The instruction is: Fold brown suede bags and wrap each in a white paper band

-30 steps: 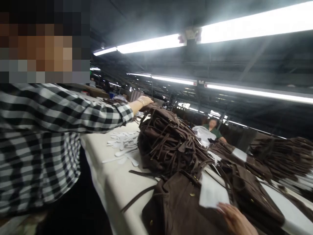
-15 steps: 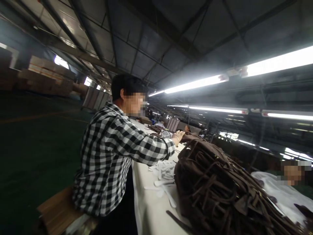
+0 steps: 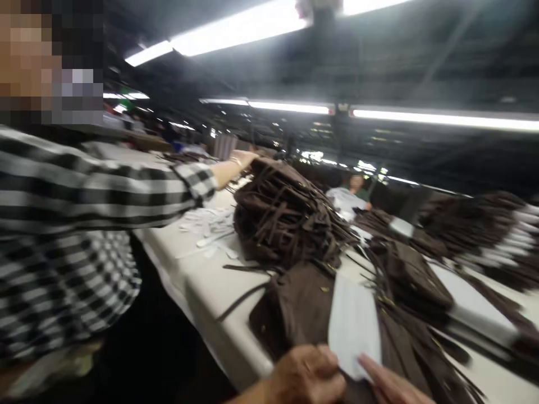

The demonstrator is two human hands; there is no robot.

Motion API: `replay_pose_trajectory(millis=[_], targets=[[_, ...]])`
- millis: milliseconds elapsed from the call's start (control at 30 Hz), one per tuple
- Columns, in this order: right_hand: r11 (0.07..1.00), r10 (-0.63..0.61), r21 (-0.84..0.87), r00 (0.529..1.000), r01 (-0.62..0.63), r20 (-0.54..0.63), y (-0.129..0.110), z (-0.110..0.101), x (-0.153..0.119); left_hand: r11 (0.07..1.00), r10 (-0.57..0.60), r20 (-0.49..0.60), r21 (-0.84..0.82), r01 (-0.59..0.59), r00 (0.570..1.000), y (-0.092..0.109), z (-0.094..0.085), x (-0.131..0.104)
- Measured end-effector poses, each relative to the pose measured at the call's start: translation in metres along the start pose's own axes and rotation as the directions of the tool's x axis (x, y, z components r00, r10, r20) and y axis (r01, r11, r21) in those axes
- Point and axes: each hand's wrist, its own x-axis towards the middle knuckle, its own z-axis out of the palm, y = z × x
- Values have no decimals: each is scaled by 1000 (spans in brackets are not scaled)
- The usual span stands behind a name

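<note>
In the head view, a white strip (image 3: 354,320), paper-like in look, lies over a brown fabric bag (image 3: 305,300) at the table's near side. My left hand (image 3: 309,373) is closed, its thumb and finger pinching the strip's lower left edge. From the right, my right hand (image 3: 391,381) grips the strip's lower edge, thumb on top; its other fingers are cut off by the frame. Motion blurs the hands somewhat. Thin dark straps hang from the bag onto the white table (image 3: 202,280).
A co-worker in a checked shirt (image 3: 96,191) reaches over a heap of brown bags (image 3: 286,219). White cut pieces (image 3: 210,224) lie beside it. More brown bags (image 3: 412,280) and a white stack (image 3: 474,300) are at right. Another person (image 3: 356,188) is across the table.
My view has swung right and down, so the co-worker now sits at the left edge. My hands, the white strip and the near bag have come into view.
</note>
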Motion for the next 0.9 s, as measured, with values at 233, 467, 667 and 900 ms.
replay_pose_trajectory(millis=[233,467,667,900], targets=[[952,247,122,939,-281,238,-24,-35,1,939,14,-30,-342,-24,999,31,19,8],[870,229,398,954,-290,193,-46,-70,-13,937,100,191,-349,-28,977,29,19,13],[921,-19,388,999,28,-25,-79,-85,-82,933,161,181,-350,-90,970,23,17,18],[991,8,131,997,-17,71,-108,-58,-138,947,220,167,-274,-169,961,19,19,13]])
